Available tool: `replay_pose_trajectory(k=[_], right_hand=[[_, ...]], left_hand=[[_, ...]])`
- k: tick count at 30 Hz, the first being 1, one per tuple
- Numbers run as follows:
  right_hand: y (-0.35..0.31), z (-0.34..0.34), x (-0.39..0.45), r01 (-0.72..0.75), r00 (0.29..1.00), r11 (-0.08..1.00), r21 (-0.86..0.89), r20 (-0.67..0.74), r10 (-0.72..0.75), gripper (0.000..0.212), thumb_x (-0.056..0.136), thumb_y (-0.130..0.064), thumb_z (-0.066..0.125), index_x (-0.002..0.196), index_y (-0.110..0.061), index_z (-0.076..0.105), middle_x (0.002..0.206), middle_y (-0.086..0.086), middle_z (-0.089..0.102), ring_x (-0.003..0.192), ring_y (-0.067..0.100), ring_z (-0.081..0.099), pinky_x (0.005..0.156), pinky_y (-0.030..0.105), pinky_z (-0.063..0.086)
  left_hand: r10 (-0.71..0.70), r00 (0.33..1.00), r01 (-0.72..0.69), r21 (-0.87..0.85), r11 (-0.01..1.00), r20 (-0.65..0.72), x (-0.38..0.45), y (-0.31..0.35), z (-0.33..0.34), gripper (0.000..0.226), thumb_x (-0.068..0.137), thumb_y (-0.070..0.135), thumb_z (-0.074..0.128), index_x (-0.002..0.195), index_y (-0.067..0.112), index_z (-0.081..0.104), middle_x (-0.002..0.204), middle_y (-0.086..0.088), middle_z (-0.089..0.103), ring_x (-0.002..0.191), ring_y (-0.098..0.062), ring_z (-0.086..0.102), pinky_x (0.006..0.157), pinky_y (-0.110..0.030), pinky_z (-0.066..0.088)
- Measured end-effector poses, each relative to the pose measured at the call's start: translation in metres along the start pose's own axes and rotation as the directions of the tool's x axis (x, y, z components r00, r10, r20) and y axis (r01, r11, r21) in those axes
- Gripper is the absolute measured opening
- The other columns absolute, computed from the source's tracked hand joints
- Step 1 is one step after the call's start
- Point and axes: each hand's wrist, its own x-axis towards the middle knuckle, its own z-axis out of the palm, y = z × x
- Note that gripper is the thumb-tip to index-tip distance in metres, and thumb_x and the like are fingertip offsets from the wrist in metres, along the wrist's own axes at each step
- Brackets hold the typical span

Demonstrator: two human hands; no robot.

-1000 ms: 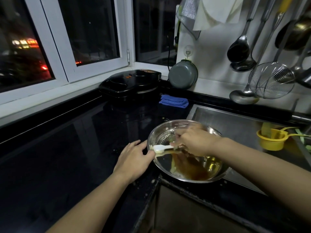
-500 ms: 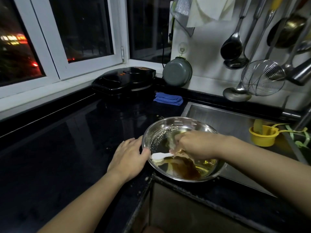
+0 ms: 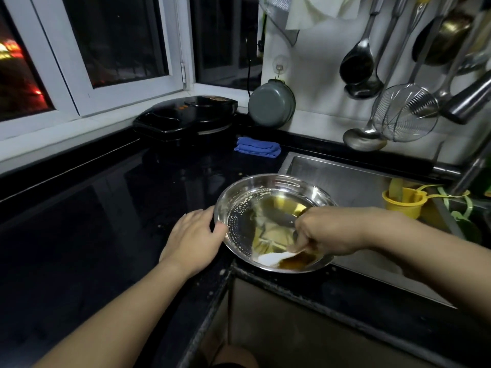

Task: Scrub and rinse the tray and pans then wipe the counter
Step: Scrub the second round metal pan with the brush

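A round steel pan (image 3: 310,191) sits at the worktop's (image 3: 79,235) front edge, overlapping the sink's (image 3: 345,179) left rim, holding brown liquid and soap bubbles. The left hand (image 3: 192,239) grips its left rim, thumb hooked inside. The right hand (image 3: 325,231), fingers curled, pinches a white scrubber (image 3: 273,257) inside. A yellow cup (image 3: 403,201) stands in the sink

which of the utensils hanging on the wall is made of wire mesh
The round strainer, hanging lowest on the right. Its bowl is see-through mesh; the ladles beside it have solid metal bowls.
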Motion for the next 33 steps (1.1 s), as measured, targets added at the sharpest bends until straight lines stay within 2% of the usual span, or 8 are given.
replay_pose_trajectory(k=[3, 7, 11, 14, 19, 22, 29, 33], right_hand=[[0.001, -0.009, 0.005, -0.034, 0.999, 0.997, 0.066, -0.011, 0.035, 0.026, 0.102, -0.031, 0.055, 0.085, -0.026, 0.075, 0.078, -0.011, 0.064, 0.073, 0.012, 0.057, 0.073, 0.031, 0.052], [-0.025, -0.015, 0.040, -0.066, 0.988, 0.988, 0.138, -0.128, 0.083, 0.036, 0.105, -0.035, 0.045, 0.089, -0.016, 0.071, 0.083, 0.000, 0.064, 0.078, 0.022, 0.060, 0.076, 0.042, 0.054], [-0.006, -0.017, 0.061, -0.224, 0.944, 0.970, 0.090, -0.227, 0.239, 0.020, 0.100, -0.026, 0.049, 0.097, -0.023, 0.069, 0.096, 0.003, 0.064, 0.092, 0.021, 0.064, 0.081, 0.040, 0.056], [0.018, -0.014, 0.053, -0.365, 0.890, 0.927, 0.086, -0.259, 0.374, 0.019, 0.099, -0.024, 0.052, 0.081, -0.022, 0.057, 0.088, 0.001, 0.059, 0.078, 0.018, 0.060, 0.076, 0.038, 0.056], [0.000, -0.001, 0.033, -0.127, 0.980, 0.980, 0.155, -0.132, 0.148, 0.022, 0.104, -0.027, 0.048, 0.102, -0.026, 0.070, 0.083, 0.001, 0.063, 0.071, 0.013, 0.062, 0.061, 0.027, 0.052], [-0.019, -0.003, 0.023, -0.001, 0.996, 0.997, 0.077, -0.085, 0.007, 0.035, 0.105, -0.035, 0.038, 0.112, -0.026, 0.071, 0.087, -0.002, 0.065, 0.084, 0.016, 0.063, 0.077, 0.033, 0.053], [0.002, -0.025, 0.052, -0.397, 0.892, 0.918, -0.006, -0.237, 0.384, 0.016, 0.100, -0.020, 0.050, 0.088, -0.017, 0.059, 0.086, 0.002, 0.056, 0.073, 0.019, 0.056, 0.065, 0.033, 0.050], [-0.010, -0.022, 0.041, -0.251, 0.953, 0.967, 0.049, -0.162, 0.256, 0.025, 0.103, -0.026, 0.046, 0.102, -0.014, 0.068, 0.083, 0.000, 0.056, 0.070, 0.015, 0.056, 0.059, 0.027, 0.045]], left_hand=[[-0.002, 1.000, 0.002, 0.004, 1.000, 0.000, -0.001, 0.001, 0.000, 0.043, 0.102, 0.052, 0.027, 0.132, 0.040, 0.055, 0.129, 0.011, 0.062, 0.134, -0.012, 0.044, 0.118, -0.039, 0.030], [-0.005, 1.000, 0.005, 0.008, 1.000, 0.011, -0.002, 0.000, 0.000, 0.047, 0.101, 0.053, 0.026, 0.138, 0.043, 0.053, 0.139, 0.009, 0.059, 0.138, -0.011, 0.040, 0.120, -0.038, 0.028], [0.003, 1.000, -0.003, 0.005, 1.000, 0.010, 0.001, -0.003, 0.001, 0.055, 0.099, 0.059, 0.022, 0.143, 0.043, 0.051, 0.142, 0.011, 0.058, 0.139, -0.011, 0.040, 0.118, -0.038, 0.030], [0.007, 1.000, -0.007, -0.007, 1.000, 0.005, 0.003, -0.005, 0.002, 0.061, 0.093, 0.058, 0.019, 0.141, 0.041, 0.053, 0.141, 0.011, 0.058, 0.137, -0.010, 0.041, 0.118, -0.039, 0.032], [0.022, 1.000, -0.022, -0.025, 0.999, -0.012, -0.001, 0.000, 0.000, 0.057, 0.094, 0.055, 0.021, 0.135, 0.039, 0.057, 0.135, 0.016, 0.061, 0.133, -0.008, 0.043, 0.119, -0.038, 0.030], [0.020, 1.000, -0.020, -0.016, 1.000, -0.016, 0.000, 0.001, 0.000, 0.051, 0.094, 0.054, 0.023, 0.126, 0.040, 0.060, 0.128, 0.016, 0.063, 0.129, -0.009, 0.046, 0.116, -0.037, 0.032], [-0.034, 0.999, 0.034, -0.041, 0.999, 0.000, 0.003, -0.006, 0.004, 0.070, 0.087, 0.069, 0.014, 0.141, 0.045, 0.052, 0.143, 0.012, 0.057, 0.139, -0.010, 0.039, 0.117, -0.041, 0.034], [-0.008, 1.000, 0.007, -0.018, 1.000, -0.013, 0.003, -0.003, 0.003, 0.059, 0.093, 0.060, 0.019, 0.134, 0.041, 0.057, 0.135, 0.012, 0.061, 0.134, -0.011, 0.043, 0.115, -0.040, 0.034]])
